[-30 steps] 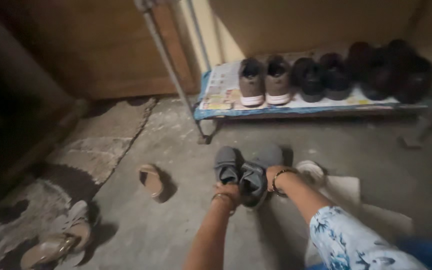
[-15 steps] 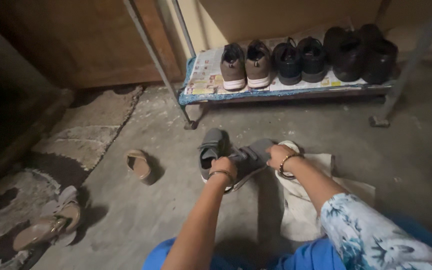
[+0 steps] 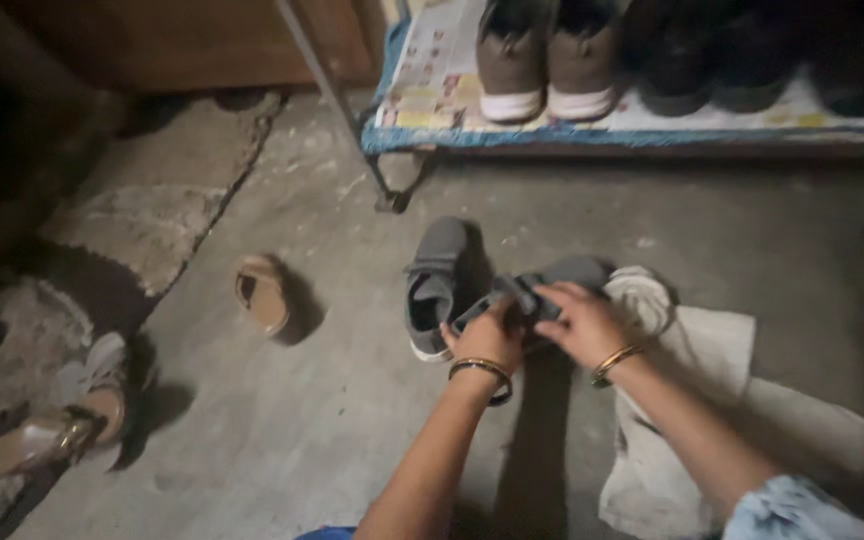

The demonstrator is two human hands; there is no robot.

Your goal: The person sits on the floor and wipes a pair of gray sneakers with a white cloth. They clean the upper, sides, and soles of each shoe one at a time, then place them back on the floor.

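At the bottom of the frame two bare forearms reach up toward the centre. The left hand [image 3: 487, 335], with a bangle at the wrist, is closed around the near end of a grey shoe [image 3: 552, 285] and lifts it off the floor. The right hand [image 3: 582, 322], also bangled, lies over the shoe's top with its fingers curled on the strap; it seems to grip, though the blur keeps me from telling exactly how. The shoe sits at mid-frame, held between both hands.

Just left of it, touching or nearly so, the second grey shoe [image 3: 437, 285] stands on the concrete floor [image 3: 352, 430], opening up, with no hand on it. To the right, under the right forearm, a pale cloth [image 3: 712, 350] lies spread on the floor. As I read it, the work on the held shoe is under way, and its mate looks not yet handled.

Left of centre a tan slipper [image 3: 262, 292] lies alone. At the lower left edge a sandal [image 3: 52, 435] rests on broken, patchy ground.

Farthest off, along the top right, a low rack [image 3: 472, 140] lined with newspaper bears a brown pair [image 3: 547, 60] with white soles and, beside them, dark shoes [image 3: 752, 60] in a row.
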